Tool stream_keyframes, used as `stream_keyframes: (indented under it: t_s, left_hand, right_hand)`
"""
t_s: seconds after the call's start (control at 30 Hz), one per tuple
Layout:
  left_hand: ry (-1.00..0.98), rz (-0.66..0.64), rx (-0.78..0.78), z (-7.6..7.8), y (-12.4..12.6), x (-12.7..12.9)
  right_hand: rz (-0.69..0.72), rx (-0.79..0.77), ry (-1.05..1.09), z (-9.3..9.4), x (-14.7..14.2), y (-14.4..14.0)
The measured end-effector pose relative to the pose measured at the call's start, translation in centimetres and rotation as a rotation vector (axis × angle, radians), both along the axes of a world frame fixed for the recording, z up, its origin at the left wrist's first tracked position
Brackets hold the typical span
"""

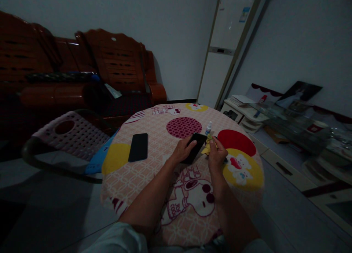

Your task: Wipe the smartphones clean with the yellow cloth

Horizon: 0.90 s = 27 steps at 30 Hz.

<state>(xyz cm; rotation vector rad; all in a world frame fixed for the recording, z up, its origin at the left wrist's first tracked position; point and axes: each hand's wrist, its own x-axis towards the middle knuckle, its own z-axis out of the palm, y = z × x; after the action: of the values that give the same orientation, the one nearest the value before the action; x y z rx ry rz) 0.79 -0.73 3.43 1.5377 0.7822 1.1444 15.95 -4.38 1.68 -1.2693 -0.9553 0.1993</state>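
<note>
Overhead, so to speak, the view drops onto a round table (154,194) covered with a pink checked cloth printed with big coloured circles and cartoon dogs. Around it the room is dim: a dark red wooden sofa (110,68) stands against the far wall, a pink plastic chair (73,134) with a perforated seat sits just beside the table on the left, a tall white air conditioner (228,44) fills the corner, and a low white cabinet (247,115) with a cluttered glass top runs along the right wall.

Near the middle of the table lies a black phone (195,146), a slim dark slab with a glossy, unlit face, tilted slightly with its far end raised toward the right. The left hand (183,150) rests on it, fingers curled over its near left edge and pinning it to the cloth. The right hand (216,154) is just beside the phone's right edge, its fingers pinched together around a small yellow cloth (206,147) that touches the phone. A small white bottle (208,128) with a blue label stands upright just behind the phone. A second phone (138,147), also black and face up, lies flat well apart to the left, untouched.
</note>
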Motion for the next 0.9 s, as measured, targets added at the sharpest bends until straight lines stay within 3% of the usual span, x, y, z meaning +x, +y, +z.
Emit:
stream_keyframes:
  t_s: [0.33, 0.53, 0.77, 0.9]
  left_hand:
    - [-0.114, -0.429, -0.200, -1.2, -0.3, 1.2]
    - [-0.089, -0.421, -0.206, -0.9, -0.7, 1.4]
    - [-0.013, -0.407, -0.139, -0.7, -0.7, 1.1]
    - [-0.029, -0.415, -0.167, -0.6, -0.8, 1.0]
  right_hand:
    - [0.014, 0.011, 0.005, 0.3, 0.7, 0.1]
    - [0.012, -0.009, 0.089, 0.0, 1.4, 0.5]
    - [0.128, 0.038, 0.013, 1.0, 0.6, -0.4]
    - [0.111, 0.010, 0.015, 0.3, 1.2, 0.1]
